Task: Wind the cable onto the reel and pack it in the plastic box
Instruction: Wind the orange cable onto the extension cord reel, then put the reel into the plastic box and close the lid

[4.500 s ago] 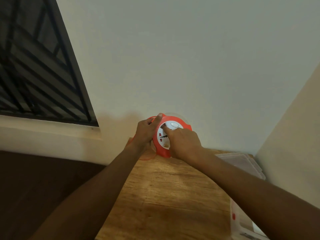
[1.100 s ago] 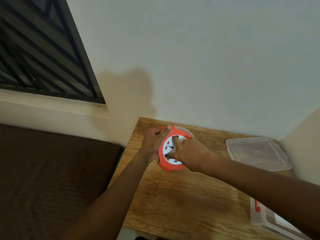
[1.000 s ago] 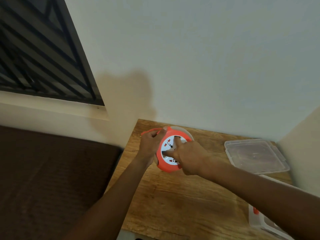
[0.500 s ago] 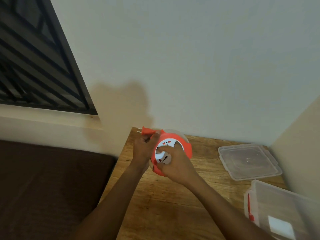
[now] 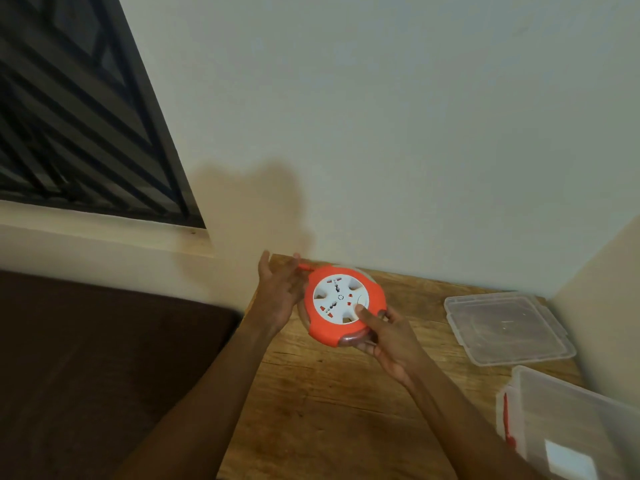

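Observation:
The round orange cable reel [image 5: 346, 336] with a white socket face is held tilted above the wooden table [image 5: 332, 386]. My right hand [image 5: 388, 337] grips its lower right rim, thumb on the white face. My left hand [image 5: 278, 289] lies flat against the reel's left side with straight fingers. The orange plug end of the cable [image 5: 304, 267] sticks out at the reel's upper left, by my left fingers. The clear plastic box [image 5: 575, 420] stands open at the lower right, and its lid [image 5: 502, 329] lies flat further back.
The table sits in a corner, with walls behind it and to its right. A dark brown surface [image 5: 104, 358] lies beyond the table's left edge. A barred window [image 5: 69, 116] is at the upper left.
My right hand has moved from the reel's face to grip its lower right rim. My left hand has let go of the plug and opened flat against the reel.

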